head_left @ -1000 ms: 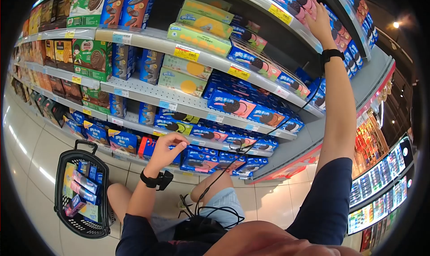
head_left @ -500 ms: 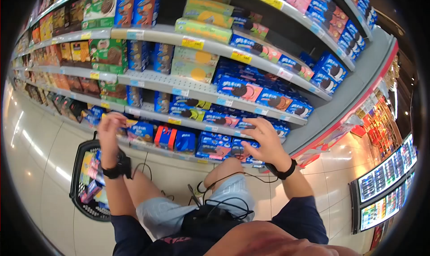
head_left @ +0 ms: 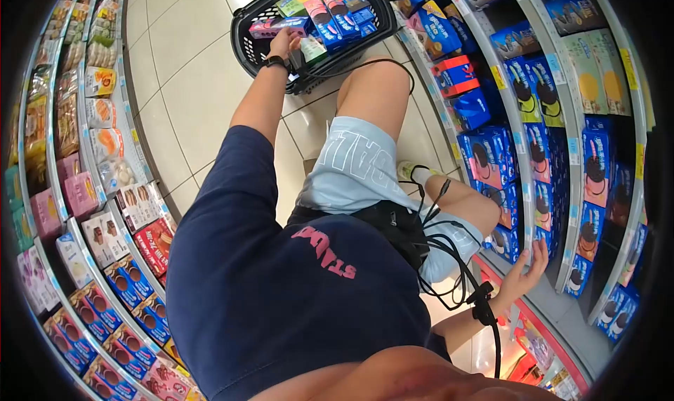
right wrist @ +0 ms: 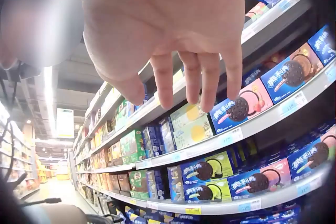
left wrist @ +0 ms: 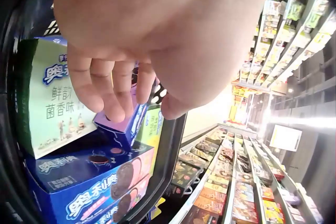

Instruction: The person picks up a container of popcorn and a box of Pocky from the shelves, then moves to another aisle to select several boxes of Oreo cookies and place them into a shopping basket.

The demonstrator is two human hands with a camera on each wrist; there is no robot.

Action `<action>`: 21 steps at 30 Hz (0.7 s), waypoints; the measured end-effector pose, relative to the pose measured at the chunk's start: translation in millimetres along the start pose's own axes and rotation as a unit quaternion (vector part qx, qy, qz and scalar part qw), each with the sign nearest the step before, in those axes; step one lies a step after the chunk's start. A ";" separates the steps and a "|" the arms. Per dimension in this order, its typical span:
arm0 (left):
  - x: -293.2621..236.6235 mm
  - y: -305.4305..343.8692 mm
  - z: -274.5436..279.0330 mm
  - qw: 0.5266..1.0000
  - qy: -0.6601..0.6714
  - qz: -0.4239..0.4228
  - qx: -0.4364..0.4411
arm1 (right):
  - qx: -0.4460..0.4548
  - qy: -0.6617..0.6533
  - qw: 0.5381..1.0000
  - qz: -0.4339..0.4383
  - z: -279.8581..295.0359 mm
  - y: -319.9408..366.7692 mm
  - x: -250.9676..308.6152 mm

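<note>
Spotter: Your left hand [head_left: 283, 44] is in the black basket [head_left: 385, 15], its fingers bent down over a purple box [head_left: 272, 28]. Your right hand [head_left: 519, 278] is out toward four o'clock, fingers loose and apart, with nothing in them.

Operator: Am I gripping the purple box?

Spotter: I can't tell. In the left wrist view your fingertips overlap it and your thumb hangs to one side, but whether they press on it doesn't show.

Operator: Where is it, and how does it lie?

Spotter: Take your head view as the dial: the basket is at twelve, and the purple box lies inside it, on the nine o'clock side. Its long axis runs nearly from nine to three, and the three o'clock end points at two blue-and-pink boxes [head_left: 324, 23]. Those slant from eleven to five. A pale green box [head_left: 314, 48] sits at the basket's six o'clock, just beside your fingers.

Operator: And by my right hand?

Spotter: Shelves [head_left: 510, 106]. In the right wrist view your fingers hang in front of a row of blue biscuit boxes [right wrist: 286, 77]; I can't tell whether any fingertip touches.
</note>
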State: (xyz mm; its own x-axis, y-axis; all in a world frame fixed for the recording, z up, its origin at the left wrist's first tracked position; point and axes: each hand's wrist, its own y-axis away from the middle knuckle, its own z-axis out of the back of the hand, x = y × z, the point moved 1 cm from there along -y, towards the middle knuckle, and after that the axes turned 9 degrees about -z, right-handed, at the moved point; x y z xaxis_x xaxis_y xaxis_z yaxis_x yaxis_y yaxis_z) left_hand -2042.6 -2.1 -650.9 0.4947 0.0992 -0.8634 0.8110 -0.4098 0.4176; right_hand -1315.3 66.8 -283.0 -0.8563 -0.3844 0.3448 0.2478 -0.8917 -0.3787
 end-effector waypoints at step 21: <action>-34.1 26.5 -79.2 0.970 -0.188 0.074 0.135 | 0.013 0.016 1.000 0.002 -21.8 -41.7 26.1</action>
State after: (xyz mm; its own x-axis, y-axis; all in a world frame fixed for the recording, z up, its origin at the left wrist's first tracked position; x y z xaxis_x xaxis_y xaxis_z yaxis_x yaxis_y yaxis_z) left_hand -2013.2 55.5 -588.0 0.4100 -0.2958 -0.8628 0.6033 -0.6215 0.4997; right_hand -1357.8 99.2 -276.9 -0.8696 -0.3805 0.3147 0.2625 -0.8960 -0.3581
